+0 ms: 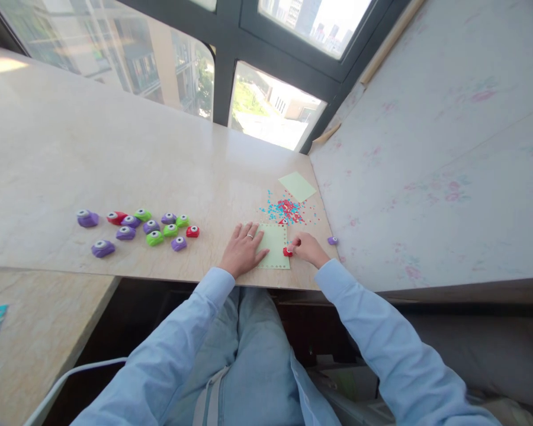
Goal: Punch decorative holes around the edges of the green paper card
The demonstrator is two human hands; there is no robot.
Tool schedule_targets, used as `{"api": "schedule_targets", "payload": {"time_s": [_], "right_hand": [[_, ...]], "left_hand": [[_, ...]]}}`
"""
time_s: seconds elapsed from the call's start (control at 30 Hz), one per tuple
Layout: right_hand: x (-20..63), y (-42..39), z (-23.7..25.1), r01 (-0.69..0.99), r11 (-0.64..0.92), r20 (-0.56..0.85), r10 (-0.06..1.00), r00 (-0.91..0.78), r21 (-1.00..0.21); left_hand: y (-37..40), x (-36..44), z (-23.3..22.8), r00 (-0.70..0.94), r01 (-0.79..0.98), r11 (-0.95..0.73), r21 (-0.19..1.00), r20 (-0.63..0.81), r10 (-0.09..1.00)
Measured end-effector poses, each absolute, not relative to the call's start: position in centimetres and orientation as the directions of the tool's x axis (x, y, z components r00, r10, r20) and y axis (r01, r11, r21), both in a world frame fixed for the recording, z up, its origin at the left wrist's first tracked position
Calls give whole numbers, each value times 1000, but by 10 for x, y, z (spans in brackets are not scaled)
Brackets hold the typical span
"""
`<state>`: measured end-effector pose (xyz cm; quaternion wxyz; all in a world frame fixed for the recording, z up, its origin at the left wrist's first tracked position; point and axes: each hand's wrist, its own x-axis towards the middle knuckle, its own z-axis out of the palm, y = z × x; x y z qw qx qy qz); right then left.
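- The right hand [308,248] pinches a small red punch [288,251] at the right edge of a pale green card [274,244], whose border shows a row of tiny holes.
- The left hand [243,249] lies flat, fingers spread, pressing the card's left side.
- Just beyond the grip lie red and blue paper bits [286,210]; a purple punch [333,240] sits to its right.
- The counter edge [160,277] runs close below both hands; bare counter opens leftward toward a cluster of punches [151,228].
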<state>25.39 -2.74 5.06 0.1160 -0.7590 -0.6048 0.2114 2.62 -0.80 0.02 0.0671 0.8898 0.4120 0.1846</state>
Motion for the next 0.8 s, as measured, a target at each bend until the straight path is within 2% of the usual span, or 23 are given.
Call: {"api": "schedule_targets", "payload": {"time_s": [0.07, 0.17, 0.23, 0.27, 0.47, 0.67, 0.8], "right_hand": [[257, -30, 50, 854, -229, -190, 969, 156, -468], [259, -39, 46, 735, -223, -204, 972, 117, -641], [258, -47, 40, 640, -181, -129, 983, 128, -746], [257, -51, 37, 638, -143, -82, 989, 125, -756], [259, -63, 27, 808, 16, 34, 999, 4, -588], [278, -64, 31, 796, 16, 135, 987, 82, -605], [286, -68, 30, 769, 7, 136, 985, 104, -639]], "left_hand": [[-7, 26, 0, 595, 709, -652, 268, 268, 758], [-6, 26, -1, 601, 708, -650, 275, 249, 760], [-6, 26, 0, 605, 709, -646, 283, 228, 763], [-6, 26, 0, 607, 709, -645, 286, 219, 764], [-4, 25, -1, 608, 700, -644, 308, 215, 764], [-3, 25, -1, 609, 680, -641, 356, 212, 764], [-3, 25, -2, 611, 671, -641, 373, 211, 763]]}}
